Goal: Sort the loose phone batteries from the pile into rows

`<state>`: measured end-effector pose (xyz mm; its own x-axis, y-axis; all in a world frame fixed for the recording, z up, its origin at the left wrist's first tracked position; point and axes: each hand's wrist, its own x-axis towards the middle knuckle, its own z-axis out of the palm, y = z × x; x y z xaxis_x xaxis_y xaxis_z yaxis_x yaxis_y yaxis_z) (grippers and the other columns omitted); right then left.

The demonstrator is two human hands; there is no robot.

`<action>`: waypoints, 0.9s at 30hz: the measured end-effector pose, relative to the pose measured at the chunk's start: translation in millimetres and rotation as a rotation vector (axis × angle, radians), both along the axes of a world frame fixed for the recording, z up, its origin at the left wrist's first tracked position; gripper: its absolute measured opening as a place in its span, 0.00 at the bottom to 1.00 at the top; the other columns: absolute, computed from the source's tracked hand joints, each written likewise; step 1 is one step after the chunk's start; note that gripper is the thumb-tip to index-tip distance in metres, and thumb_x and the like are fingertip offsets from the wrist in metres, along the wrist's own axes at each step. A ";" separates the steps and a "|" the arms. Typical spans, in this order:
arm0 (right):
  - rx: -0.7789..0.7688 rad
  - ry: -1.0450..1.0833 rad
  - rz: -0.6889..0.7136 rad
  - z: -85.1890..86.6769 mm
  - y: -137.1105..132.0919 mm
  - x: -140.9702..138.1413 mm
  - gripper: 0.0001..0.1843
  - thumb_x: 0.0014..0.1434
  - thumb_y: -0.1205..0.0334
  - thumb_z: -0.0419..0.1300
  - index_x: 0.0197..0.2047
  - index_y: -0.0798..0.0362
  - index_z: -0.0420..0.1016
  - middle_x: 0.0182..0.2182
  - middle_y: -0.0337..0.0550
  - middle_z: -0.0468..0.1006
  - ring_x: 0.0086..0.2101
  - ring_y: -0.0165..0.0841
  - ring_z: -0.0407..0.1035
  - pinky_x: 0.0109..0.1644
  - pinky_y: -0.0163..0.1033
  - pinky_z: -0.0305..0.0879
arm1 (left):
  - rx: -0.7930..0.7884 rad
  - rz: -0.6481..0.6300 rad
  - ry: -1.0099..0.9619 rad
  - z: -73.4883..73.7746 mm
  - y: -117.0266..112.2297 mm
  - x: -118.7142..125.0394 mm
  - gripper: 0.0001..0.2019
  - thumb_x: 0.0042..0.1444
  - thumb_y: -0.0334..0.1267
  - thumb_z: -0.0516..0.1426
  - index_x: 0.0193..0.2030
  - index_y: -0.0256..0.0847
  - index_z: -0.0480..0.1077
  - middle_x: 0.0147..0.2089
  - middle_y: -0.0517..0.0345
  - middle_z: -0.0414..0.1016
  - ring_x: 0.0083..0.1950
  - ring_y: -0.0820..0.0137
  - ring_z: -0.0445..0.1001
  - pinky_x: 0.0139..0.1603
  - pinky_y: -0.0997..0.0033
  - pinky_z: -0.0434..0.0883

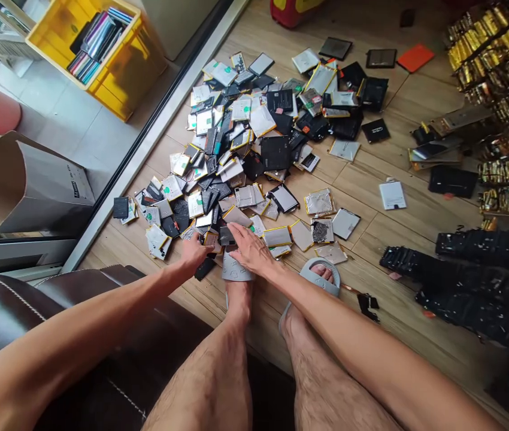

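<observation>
A large loose heap of flat phone batteries [276,152], silver, white and black, some edged in yellow tape, spreads over the floor. At its near edge, my left hand [195,250] reaches down with thumb and fingers apart, beside a small silver battery [212,239]. My right hand [251,248] lies just right of it, fingers stretched out over a dark flat piece [226,235], above my slippered foot. Whether its fingertips touch that piece I cannot tell. A silver battery with a yellow edge [276,236] is right of my right hand.
Grey slippers [320,272] are on my feet. Gold-coloured parts [506,90] and black parts [474,287] lie in rows at right. Beyond the door track [155,126] stand a yellow crate [120,78] and a paper bag [48,185]. A brown leather seat [57,299] is at left.
</observation>
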<state>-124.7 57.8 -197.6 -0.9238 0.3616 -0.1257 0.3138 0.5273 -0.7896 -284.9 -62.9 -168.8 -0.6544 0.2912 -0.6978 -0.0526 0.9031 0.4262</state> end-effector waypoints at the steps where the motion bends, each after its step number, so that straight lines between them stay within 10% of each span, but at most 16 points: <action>1: -0.005 0.012 0.004 -0.4 2.8 -5.0 0.45 0.62 0.65 0.65 0.77 0.56 0.50 0.72 0.58 0.59 0.67 0.50 0.58 0.71 0.56 0.59 | 0.030 -0.042 0.043 3.4 2.8 1.8 0.19 0.47 0.34 0.69 0.46 0.42 0.71 0.38 0.56 0.68 0.34 0.64 0.71 0.35 0.66 0.69; 10: -0.138 0.066 -0.335 -2.7 46.6 16.6 0.11 0.64 0.67 0.62 0.48 0.49 0.83 0.45 0.45 0.79 0.46 0.37 0.75 0.53 0.43 0.72 | 0.484 -0.640 0.235 41.1 58.9 10.7 0.07 0.61 0.35 0.58 0.43 0.43 0.77 0.46 0.52 0.72 0.47 0.61 0.72 0.52 0.63 0.70; 18: -0.528 -0.129 -0.936 -27.2 44.2 93.7 0.13 0.65 0.54 0.57 0.46 0.54 0.72 0.34 0.46 0.82 0.33 0.38 0.80 0.36 0.41 0.76 | 0.511 -0.540 0.095 16.5 86.2 22.0 0.19 0.53 0.25 0.56 0.51 0.40 0.78 0.50 0.50 0.74 0.49 0.62 0.74 0.56 0.61 0.70; 23: -0.124 -0.142 -0.812 -13.1 25.7 121.3 0.11 0.65 0.56 0.57 0.47 0.51 0.73 0.40 0.48 0.83 0.38 0.39 0.79 0.45 0.44 0.75 | 0.577 -0.392 -0.044 -1.5 96.2 82.5 0.22 0.56 0.36 0.63 0.60 0.43 0.75 0.52 0.50 0.76 0.53 0.59 0.74 0.57 0.60 0.70; 27: 0.129 -0.133 -0.576 2.9 12.6 116.4 0.13 0.67 0.62 0.56 0.52 0.51 0.76 0.45 0.51 0.81 0.46 0.43 0.76 0.53 0.46 0.71 | 0.506 -0.116 -0.195 -13.7 116.3 111.1 0.17 0.53 0.46 0.68 0.46 0.41 0.76 0.37 0.54 0.75 0.39 0.62 0.75 0.40 0.66 0.72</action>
